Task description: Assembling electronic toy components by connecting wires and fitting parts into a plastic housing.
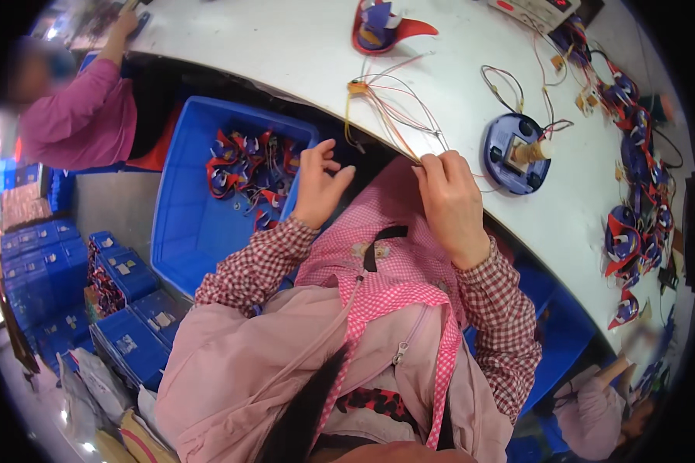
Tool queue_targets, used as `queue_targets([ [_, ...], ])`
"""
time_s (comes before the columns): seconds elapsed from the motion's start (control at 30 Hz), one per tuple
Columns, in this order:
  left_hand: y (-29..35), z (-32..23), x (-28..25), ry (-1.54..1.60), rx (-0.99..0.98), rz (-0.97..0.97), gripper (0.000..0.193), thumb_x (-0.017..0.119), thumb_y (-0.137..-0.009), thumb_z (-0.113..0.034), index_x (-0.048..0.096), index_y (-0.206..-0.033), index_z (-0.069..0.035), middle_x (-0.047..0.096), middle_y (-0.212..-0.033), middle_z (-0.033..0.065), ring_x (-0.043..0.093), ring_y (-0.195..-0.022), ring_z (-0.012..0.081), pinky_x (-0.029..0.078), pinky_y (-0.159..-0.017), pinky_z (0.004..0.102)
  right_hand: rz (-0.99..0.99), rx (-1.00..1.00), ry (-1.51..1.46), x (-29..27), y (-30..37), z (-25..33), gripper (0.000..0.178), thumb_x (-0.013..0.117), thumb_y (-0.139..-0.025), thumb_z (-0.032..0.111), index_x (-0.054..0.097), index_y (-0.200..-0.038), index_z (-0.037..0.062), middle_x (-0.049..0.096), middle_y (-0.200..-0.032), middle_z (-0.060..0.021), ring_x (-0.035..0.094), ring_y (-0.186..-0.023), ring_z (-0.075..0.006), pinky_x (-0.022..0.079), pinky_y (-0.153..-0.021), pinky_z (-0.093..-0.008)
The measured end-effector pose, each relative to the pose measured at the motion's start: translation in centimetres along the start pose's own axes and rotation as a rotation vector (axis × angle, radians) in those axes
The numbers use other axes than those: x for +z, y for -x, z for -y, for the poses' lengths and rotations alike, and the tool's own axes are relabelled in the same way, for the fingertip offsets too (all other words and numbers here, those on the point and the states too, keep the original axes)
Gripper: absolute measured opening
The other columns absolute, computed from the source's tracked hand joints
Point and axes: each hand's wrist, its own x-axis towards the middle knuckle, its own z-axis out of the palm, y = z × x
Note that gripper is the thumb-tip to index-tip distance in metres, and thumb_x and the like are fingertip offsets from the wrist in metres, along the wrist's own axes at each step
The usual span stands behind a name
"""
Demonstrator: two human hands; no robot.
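While the right hand (pixel 453 204) pinches wires (pixel 398 138), left hand (pixel 319 187) raised, half-curled, thumb apart.

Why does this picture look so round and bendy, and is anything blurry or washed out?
In the head view, a wide fisheye lens bows the edge of the table and leaves black corners; glare washes out part of that view's left rim; a co-worker's head at its upper left is smeared, while the left hand and right hand look fairly sharp.

A: what's the right hand (pixel 452 207) got?
B: thin wires (pixel 398 135) lol, pinched by the edge of the white table (pixel 278 38)
A: and the left hand (pixel 316 189)?
B: empty, loosely curled, near the blue bin (pixel 208 231)
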Motion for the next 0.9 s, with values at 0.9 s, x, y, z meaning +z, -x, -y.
queue_targets([
  [0.9,-14.0,-8.0,-2.5,-0.908,1.075,0.193,0.013,0.066,-0.078,-0.011,0.058,-0.083,-0.003,0.054,-0.078,0.0094,0.053,-0.076,0.0259,0.047,-0.070,0.0344,-0.224,0.283,-0.582,-2.0,-1.3,2.4,0.008,0.063,-0.085,0.007,0.060,-0.088,-0.0005,0.054,-0.076,-0.0097,0.054,-0.063,-0.0216,0.043,-0.057,-0.0304],
])
